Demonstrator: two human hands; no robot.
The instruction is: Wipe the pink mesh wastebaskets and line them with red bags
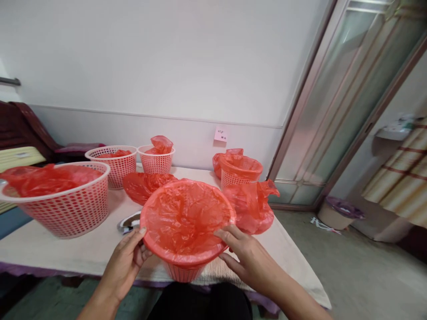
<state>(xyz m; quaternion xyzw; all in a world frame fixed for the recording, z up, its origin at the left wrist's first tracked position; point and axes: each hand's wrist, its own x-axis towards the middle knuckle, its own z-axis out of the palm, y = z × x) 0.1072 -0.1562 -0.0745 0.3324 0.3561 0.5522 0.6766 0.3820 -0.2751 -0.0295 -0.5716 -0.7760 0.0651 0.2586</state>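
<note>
A pink basket (184, 272) stands near the table's front edge, tilted slightly towards me. A red plastic bag (190, 218) lines it and is folded out over the rim. My left hand (128, 258) grips the left side of the lined rim, thumb on top and fingers curled below. On the right side, my right hand (242, 253) has its fingers over the rim onto the bag, with the thumb beneath. Behind the basket lies a loose red bag (145, 184), and another puffed-out red bag (251, 209) sits to its right.
A large white-rimmed basket (71, 209) holding red plastic stands left. Two smaller baskets (122, 166) (156, 162) and a lined basket (238, 175) are near the wall. A grey-and-white object (129, 222) lies on the cloth-covered table (287, 266). A bin (336, 213) stands on the floor.
</note>
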